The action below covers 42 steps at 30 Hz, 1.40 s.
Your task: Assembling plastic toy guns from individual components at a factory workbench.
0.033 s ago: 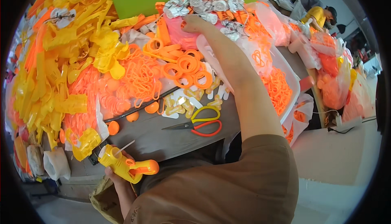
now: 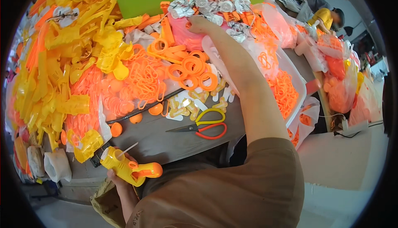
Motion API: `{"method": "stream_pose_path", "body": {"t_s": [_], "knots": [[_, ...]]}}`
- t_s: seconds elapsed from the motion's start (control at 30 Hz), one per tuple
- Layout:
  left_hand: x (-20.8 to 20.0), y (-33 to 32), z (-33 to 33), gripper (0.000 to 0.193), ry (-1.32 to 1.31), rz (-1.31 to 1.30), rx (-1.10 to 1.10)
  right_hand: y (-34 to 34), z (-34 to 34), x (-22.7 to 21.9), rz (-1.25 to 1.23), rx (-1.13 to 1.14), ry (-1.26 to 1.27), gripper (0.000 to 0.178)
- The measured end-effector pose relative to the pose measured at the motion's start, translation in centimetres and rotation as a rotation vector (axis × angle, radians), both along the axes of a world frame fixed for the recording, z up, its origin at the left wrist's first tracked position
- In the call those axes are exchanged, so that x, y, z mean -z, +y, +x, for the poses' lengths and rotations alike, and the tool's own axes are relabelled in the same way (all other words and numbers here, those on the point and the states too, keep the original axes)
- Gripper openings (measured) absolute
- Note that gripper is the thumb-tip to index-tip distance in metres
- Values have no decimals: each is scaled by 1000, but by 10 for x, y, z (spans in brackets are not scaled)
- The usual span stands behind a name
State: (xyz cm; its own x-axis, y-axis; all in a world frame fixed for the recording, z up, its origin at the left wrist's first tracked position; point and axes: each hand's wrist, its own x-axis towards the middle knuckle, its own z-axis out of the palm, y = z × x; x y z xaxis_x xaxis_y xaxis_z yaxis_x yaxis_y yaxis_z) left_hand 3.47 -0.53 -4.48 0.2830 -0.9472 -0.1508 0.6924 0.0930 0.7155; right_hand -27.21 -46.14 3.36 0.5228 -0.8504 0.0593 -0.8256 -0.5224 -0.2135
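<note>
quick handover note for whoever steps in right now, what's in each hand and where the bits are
Left hand: low at the near table edge, closed around a yellow and orange toy gun with a thin white stick poking from its top.
Right hand: arm stretched across the table, fingers down in the pile of small grey-white parts at the far side; whether it has gripped one cannot be seen.
On the table: scissors lying free in front, orange rings behind them, yellow parts heaped at left.
Done: toy body is in hand.
Left: nothing from the far pile is visibly brought back to it yet.
</note>
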Motion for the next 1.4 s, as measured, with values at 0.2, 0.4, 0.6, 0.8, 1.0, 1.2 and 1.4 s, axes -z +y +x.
{"method": "stream_pose_path", "body": {"t_s": [0.2,0.4,0.6,0.8,1.0,1.2,1.4], "knots": [[-3,1,1,78,-21,5,12,-4,2,9,-55,32,-60,32],[-3,0,0,77,-53,25,-15,0,-4,-17,-159,102,5,30],[-6,-1,1,76,-69,19,24,9,-10,-36,-297,154,-25,31],[-4,0,6,74,-11,12,89,27,5,-69,-128,203,240,34],[-5,-1,2,76,-34,40,14,19,5,-81,-166,163,280,28],[-11,-1,0,75,-26,38,36,43,14,-107,-132,243,267,29],[-10,-3,1,75,-33,2,85,18,10,-90,-182,296,226,34]]}}
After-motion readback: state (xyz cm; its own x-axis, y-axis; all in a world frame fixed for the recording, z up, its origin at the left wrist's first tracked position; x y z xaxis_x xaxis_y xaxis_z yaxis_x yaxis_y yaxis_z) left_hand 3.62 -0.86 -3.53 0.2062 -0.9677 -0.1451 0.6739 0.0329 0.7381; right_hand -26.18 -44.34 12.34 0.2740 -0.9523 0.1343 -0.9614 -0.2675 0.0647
